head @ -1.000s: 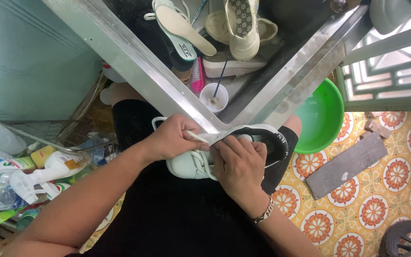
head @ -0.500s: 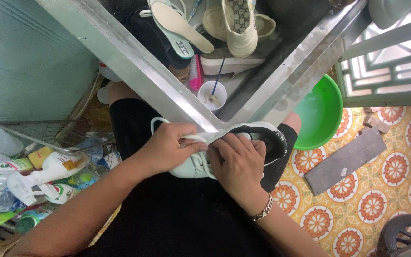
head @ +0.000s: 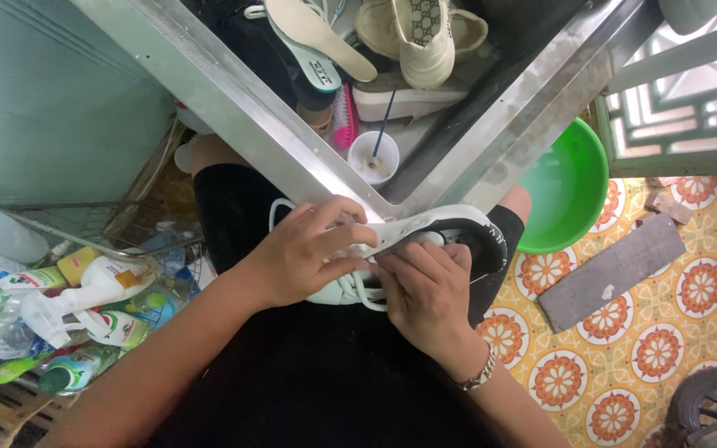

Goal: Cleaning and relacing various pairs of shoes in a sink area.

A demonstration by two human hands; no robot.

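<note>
White low-top sneaker (head: pixel 425 236) on lap, braced sideways: left hand (head: pixel 304 253) grip pinching tongue, right hand (head: pixel 425 294) grip clamped below on laces, steel sink (head: pixel 292 158) just beyond.

Daylit corner: teal wall (head: pixel 35 91) at left, orange-patterned tile floor (head: pixel 690 299) at right, steel sink (head: pixel 234 108) across top, green window grille (head: pixel 690 91) upper right, grey slab (head: pixel 612 270) on floor.
</note>
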